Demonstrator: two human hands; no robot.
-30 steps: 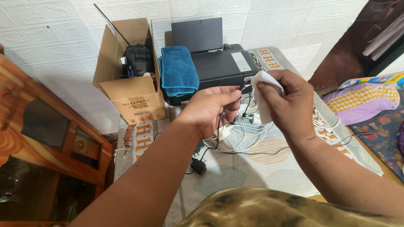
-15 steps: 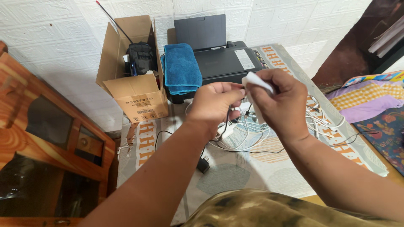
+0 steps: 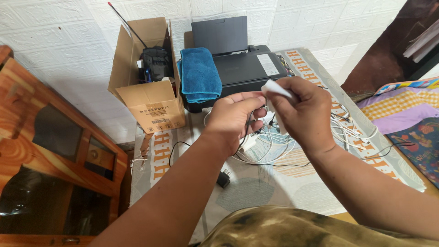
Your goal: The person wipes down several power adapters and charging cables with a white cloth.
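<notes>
Two hands raised over table [image 3: 292, 183]. My left hand [image 3: 233, 116] pinches thin black cable [image 3: 247, 130] near its end; limp, light, best held by plug. My right hand [image 3: 302, 112] closed on white cloth [image 3: 274, 87], soft, just beside cable tip. Rest of cable hangs to wire tangle [image 3: 274, 146] below.
</notes>
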